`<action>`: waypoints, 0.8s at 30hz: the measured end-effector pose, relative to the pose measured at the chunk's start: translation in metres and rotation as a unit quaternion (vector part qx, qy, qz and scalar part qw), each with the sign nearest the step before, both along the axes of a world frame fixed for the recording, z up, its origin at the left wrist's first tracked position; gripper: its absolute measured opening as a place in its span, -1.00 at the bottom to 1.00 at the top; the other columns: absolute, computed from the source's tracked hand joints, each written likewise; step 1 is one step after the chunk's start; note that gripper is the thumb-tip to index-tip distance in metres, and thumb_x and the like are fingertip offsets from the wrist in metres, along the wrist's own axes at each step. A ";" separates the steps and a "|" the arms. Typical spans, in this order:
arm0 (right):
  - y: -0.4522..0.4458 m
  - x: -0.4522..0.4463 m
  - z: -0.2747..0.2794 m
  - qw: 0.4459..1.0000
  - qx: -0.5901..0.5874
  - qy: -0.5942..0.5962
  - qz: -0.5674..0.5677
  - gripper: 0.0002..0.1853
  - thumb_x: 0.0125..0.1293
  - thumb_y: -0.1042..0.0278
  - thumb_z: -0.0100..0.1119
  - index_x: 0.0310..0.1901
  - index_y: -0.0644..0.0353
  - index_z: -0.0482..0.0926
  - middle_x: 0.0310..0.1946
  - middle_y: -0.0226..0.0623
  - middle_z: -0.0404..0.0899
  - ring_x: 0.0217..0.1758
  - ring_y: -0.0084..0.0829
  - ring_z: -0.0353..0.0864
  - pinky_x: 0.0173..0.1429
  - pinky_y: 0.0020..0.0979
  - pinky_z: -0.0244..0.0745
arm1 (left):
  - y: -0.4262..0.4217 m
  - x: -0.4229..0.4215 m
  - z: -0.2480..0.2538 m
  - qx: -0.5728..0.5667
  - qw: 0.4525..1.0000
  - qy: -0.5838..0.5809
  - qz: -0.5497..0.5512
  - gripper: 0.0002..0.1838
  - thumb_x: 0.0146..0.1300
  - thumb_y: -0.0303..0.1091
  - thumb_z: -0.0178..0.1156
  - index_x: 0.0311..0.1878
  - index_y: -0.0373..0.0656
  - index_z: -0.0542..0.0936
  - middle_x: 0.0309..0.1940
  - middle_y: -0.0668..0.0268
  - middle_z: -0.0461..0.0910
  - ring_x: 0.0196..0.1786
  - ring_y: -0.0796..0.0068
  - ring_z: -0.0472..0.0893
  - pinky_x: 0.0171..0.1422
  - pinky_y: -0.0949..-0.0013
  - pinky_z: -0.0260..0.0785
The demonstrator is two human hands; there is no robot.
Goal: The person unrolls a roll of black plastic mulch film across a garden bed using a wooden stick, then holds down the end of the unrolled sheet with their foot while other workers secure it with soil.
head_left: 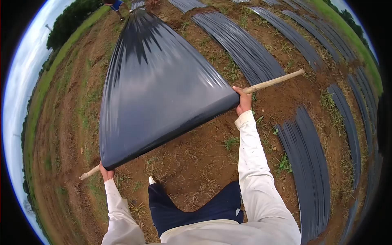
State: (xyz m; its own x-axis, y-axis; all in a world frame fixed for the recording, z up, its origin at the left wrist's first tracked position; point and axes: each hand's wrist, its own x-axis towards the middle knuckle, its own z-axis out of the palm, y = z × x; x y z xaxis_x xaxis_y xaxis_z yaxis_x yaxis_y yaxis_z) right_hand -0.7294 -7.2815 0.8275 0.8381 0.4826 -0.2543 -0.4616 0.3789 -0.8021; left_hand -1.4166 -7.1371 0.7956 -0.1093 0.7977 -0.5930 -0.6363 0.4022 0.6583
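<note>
A wide roll of dark plastic film (171, 141) is wound on a wooden pole (277, 81) that sticks out at both ends. My right hand (244, 102) is closed around the pole at the roll's right end, thumb on top. At the lower left, my left hand (107, 173) grips the pole's other end (89, 173), its fingers partly hidden by the roll. From the roll a shiny sheet of film (163, 81) stretches away, taut and narrowing to a gathered point far ahead.
Another person (116, 5) in blue shorts stands near the sheet's far end. Film-covered beds (239, 47) run in rows on the right, one strip (306, 175) close beside me. Brown soil (192, 163) with grass tufts lies underfoot. Trees (73, 28) line the left horizon.
</note>
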 end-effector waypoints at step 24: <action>-0.141 -0.018 -0.487 0.975 -0.191 0.088 0.076 -0.82 0.13 0.51 0.12 -0.25 0.42 0.48 -0.28 -0.16 0.54 -0.31 -0.36 0.57 -0.17 -0.38 0.52 | -0.131 -0.086 -0.511 -0.156 0.985 0.002 0.077 -0.75 0.19 -0.25 0.08 -0.07 -0.08 0.44 -0.28 0.27 0.60 -0.30 0.27 0.63 -0.23 0.14 0.57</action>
